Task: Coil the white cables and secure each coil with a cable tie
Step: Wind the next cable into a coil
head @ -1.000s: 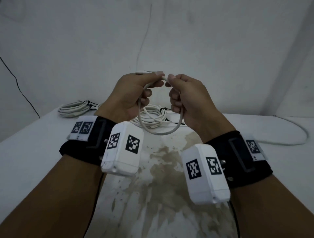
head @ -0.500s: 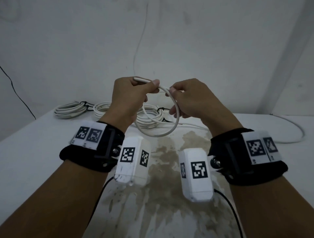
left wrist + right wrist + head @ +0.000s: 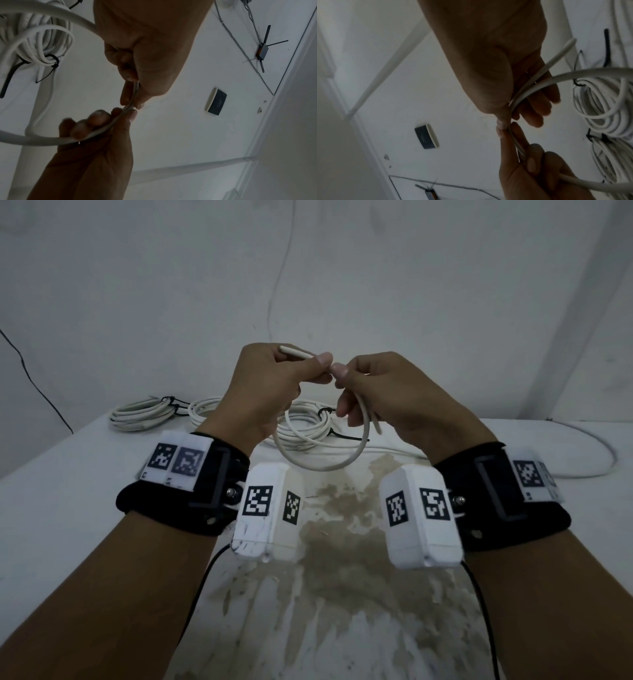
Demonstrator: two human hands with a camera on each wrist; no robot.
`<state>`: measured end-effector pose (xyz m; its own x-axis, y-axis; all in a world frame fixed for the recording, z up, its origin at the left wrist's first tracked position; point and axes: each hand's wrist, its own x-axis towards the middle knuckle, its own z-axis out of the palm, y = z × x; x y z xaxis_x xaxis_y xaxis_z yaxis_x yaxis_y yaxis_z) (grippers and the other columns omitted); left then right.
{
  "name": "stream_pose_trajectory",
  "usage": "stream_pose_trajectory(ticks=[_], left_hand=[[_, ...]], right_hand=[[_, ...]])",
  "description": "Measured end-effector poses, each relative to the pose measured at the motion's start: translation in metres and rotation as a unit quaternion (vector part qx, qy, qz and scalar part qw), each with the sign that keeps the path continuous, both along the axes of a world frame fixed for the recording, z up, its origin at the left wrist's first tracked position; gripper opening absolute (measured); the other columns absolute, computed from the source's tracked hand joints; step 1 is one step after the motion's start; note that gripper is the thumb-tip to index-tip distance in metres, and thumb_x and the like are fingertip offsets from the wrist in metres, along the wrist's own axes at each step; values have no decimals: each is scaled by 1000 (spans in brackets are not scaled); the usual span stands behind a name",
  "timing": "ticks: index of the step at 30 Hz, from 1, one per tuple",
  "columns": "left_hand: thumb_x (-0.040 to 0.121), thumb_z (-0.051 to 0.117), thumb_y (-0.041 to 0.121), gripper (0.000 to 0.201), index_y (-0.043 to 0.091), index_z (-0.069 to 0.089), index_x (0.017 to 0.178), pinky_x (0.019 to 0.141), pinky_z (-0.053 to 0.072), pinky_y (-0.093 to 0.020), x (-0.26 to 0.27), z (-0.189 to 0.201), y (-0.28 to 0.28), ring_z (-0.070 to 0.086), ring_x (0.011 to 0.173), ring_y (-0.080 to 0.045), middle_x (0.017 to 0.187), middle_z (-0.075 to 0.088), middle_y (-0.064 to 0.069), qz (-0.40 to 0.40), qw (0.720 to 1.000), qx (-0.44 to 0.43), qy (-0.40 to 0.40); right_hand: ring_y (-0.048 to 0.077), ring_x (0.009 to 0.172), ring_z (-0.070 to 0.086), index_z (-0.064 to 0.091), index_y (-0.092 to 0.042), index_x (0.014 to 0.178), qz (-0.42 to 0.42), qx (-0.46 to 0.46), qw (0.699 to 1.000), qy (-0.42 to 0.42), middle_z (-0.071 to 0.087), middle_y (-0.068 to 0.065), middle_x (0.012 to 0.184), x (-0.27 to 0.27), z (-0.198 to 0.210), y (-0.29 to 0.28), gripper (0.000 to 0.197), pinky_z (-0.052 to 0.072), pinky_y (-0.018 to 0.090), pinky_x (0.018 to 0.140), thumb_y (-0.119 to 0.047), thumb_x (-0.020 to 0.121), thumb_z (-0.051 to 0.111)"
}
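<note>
Both hands, left hand (image 3: 265, 392) & right hand (image 3: 387, 392), pinch white cable (image 3: 318, 463); wrist cams alone show wall box (image 3: 215, 101), prob. a switch.

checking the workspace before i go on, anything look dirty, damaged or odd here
Yes: a large brown stain spreads over the white table below the hands, with streaks running toward the near edge. It looks like a dried spill. The tied coils behind look tidy.

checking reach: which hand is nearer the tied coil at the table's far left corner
Left. The left hand is raised beside the tied coil; the right hand is farther right.
</note>
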<state>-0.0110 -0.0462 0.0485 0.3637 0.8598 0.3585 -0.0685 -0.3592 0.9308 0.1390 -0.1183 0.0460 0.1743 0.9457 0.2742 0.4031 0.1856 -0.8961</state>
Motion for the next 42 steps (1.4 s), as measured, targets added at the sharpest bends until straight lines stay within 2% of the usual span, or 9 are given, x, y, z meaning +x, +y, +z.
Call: stream_pose_trajectory(ticks=[6,14,19,26,29,32,35,38,42], left_hand=[[85,75,19,10,10,75,82,40,28,-18,-1,3,0,36,46,-11,78,75,-11,-46,999,-10,25],[83,78,25,12,14,75,80,46,37,-18,3,1,1,51,52,-8,81,76,-6,-3,1000,3,25],[84,77,24,14,10,75,82,45,34,-20,1,0,2,46,50,-9,87,75,-17,-13,1000,23,15],[87,74,27,19,8,75,87,46,39,-19,2,9,-6,51,51,-8,84,76,-9,-5,999,45,3],[93,65,41,32,11,72,88,65,55,-24,-5,20,-13,69,71,-14,84,76,-6,23,999,41,-1],[99,49,48,35,19,64,86,84,54,-35,-21,34,-16,67,86,-19,87,71,-1,108,994,20,12],[101,49,36,37,13,56,72,66,52,-37,-39,45,-29,55,64,-21,73,59,-3,149,986,15,71],[102,50,30,39,12,56,67,44,40,-20,-41,51,-69,46,44,-13,62,55,-3,51,988,-65,130],[105,40,41,53,2,67,80,48,50,-20,-33,42,-120,63,47,-12,68,71,-10,-136,960,-183,163]], right_hand=[[15,52,60,69,-3,81,26,-14,994,101,66,6,61,5,1,-4,36,54,26,58,-30,101,55],[25,66,73,66,-1,92,11,-9,1000,18,75,12,73,8,9,-8,33,61,33,69,-30,101,55],[21,53,60,67,-3,88,48,-41,996,60,64,9,59,2,6,-9,40,59,44,71,-37,101,53],[10,40,24,48,-13,79,81,-2,987,136,29,-4,47,-8,10,-11,33,28,26,46,-32,106,43],[8,38,22,48,-15,77,36,39,981,188,29,-6,44,-12,22,-20,33,26,23,43,-31,105,44],[9,39,23,47,-17,76,-18,85,975,202,30,-6,45,-12,47,-38,33,26,23,44,-31,106,43],[10,40,25,47,-17,76,-53,131,971,194,31,-6,46,-16,76,-58,34,28,23,44,-31,106,43],[10,39,27,48,-16,75,-88,161,963,198,35,-7,43,-27,94,-70,35,29,26,45,-32,106,44],[10,35,28,46,-16,75,-123,176,938,272,35,-8,40,-44,98,-80,34,30,26,45,-32,105,44]])
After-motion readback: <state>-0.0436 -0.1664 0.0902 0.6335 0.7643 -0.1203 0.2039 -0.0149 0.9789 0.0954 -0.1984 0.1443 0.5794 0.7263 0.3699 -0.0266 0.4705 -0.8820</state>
